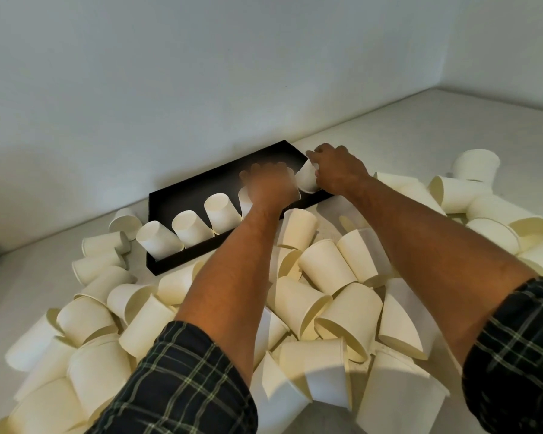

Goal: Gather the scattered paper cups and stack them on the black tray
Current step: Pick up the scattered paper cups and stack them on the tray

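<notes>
Cup (308, 180) sits pinched in right hand (339, 170) fingers at the black tray (182, 195) far-right end, upside down and tilted, base up. Left hand (268, 186) is motion-blurred just beside it over the row (grip: cannot tell), so right hand is nearer. Row of inverted white cups (188, 228) runs along tray's long axis; loose cups (326, 267) piled near.
</notes>
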Motion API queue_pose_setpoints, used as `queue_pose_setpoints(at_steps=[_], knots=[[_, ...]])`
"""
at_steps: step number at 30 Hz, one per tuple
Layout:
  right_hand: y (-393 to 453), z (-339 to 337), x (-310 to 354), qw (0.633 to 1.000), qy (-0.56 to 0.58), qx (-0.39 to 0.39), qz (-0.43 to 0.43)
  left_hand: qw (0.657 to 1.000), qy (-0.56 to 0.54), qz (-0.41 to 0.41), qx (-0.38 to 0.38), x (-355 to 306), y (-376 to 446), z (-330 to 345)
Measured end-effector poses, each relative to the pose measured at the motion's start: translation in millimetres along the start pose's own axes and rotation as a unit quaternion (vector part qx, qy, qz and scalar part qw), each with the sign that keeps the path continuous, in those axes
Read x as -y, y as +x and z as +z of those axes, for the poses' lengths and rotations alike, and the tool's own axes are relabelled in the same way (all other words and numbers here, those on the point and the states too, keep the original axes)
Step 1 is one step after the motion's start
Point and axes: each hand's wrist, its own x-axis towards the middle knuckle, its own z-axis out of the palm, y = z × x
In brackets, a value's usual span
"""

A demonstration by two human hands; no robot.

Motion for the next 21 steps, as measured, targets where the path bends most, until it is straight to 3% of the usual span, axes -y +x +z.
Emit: queue_pose_setpoints(at_steps=[5, 10, 14, 18, 21], knots=[[7, -1, 5, 0.999, 0.001, 0.052, -0.013, 0.998, -0.064, -0.021, -0.015, 6, 3, -1], [3, 5, 10, 0.999, 0.01, 0.035, -0.008, 0.993, -0.116, 0.005, -0.03, 9, 3, -1], [3, 7, 7, 0.996, -0.075, 0.022, -0.047, 0.994, -0.106, 0.018, -0.033, 10, 0, 0], [0, 2, 1, 0.994, -0.065, 0.05, -0.066, 0.996, -0.078, 0.026, -0.039, 11, 0, -3], [-10, -10, 0, 0.996, -0.031, 0.002, -0.083, 0.993, -0.08, 0.065, -0.056, 12, -3, -14]])
